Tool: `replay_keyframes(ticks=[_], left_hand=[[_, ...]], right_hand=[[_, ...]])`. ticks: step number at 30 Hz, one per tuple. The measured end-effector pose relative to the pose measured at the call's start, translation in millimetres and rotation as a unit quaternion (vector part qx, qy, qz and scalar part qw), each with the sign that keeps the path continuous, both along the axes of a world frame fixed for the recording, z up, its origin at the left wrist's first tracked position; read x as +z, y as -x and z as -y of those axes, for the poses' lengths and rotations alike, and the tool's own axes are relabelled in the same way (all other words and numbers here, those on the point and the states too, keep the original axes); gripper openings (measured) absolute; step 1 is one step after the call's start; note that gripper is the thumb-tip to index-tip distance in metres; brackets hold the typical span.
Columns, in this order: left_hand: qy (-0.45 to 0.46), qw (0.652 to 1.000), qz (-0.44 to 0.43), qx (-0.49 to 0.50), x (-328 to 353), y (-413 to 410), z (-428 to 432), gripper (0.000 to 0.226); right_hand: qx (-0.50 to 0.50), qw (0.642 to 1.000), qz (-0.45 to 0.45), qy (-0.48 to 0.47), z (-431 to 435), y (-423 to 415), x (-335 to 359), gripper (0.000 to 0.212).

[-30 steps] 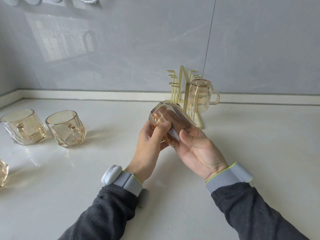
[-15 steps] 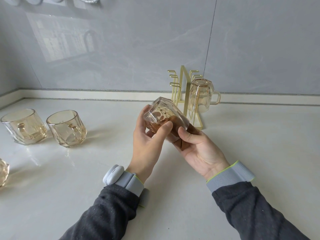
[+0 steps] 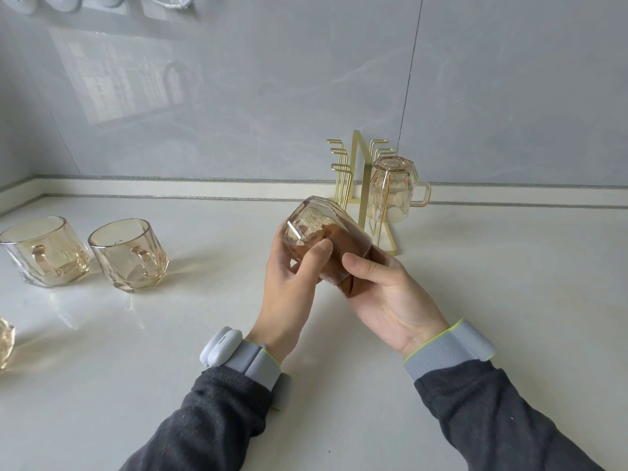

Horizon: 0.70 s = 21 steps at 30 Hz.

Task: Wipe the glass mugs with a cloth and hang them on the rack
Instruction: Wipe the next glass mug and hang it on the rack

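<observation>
An amber glass mug (image 3: 317,229) is held tilted above the counter, its base pointing up and left. My left hand (image 3: 294,283) grips its side, thumb across the glass. A brown cloth (image 3: 353,266) is stuffed into the mug's mouth, and my right hand (image 3: 390,297) holds that cloth at the rim, thumb on the glass. Behind them stands a gold wire rack (image 3: 360,185) with one amber mug (image 3: 392,188) hanging upside down on its right side. Two more amber mugs (image 3: 44,256) (image 3: 131,254) stand upright at the left.
Part of another glass (image 3: 5,341) shows at the left edge. The pale counter (image 3: 509,283) meets a grey tiled wall (image 3: 272,96) behind the rack. White objects (image 3: 61,1) hang along the top left.
The mug has been turned a little between my hands and shifted slightly left. My left thumb has moved across the glass. The rack and the other mugs have stayed put.
</observation>
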<state>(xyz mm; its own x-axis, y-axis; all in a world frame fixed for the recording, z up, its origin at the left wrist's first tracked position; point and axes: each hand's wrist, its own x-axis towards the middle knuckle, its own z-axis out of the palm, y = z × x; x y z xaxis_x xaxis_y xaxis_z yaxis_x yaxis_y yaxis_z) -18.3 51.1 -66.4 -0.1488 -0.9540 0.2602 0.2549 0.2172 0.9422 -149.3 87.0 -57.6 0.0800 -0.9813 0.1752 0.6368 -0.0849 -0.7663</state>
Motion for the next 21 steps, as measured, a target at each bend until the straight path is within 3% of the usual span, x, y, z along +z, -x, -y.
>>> replay_keyframes(ticks=[8, 21], left_hand=[[0.005, 0.998, 0.000, -0.061, -1.4, 0.7, -2.3, 0.068], [-0.022, 0.997, -0.015, -0.066, -0.4, -0.1, -1.2, 0.060]], right_hand=[[0.067, 0.994, 0.024, 0.080, -5.7, -1.5, 6.7, 0.054], [0.077, 0.993, 0.024, 0.084, -5.2, -3.6, 6.5, 0.057]])
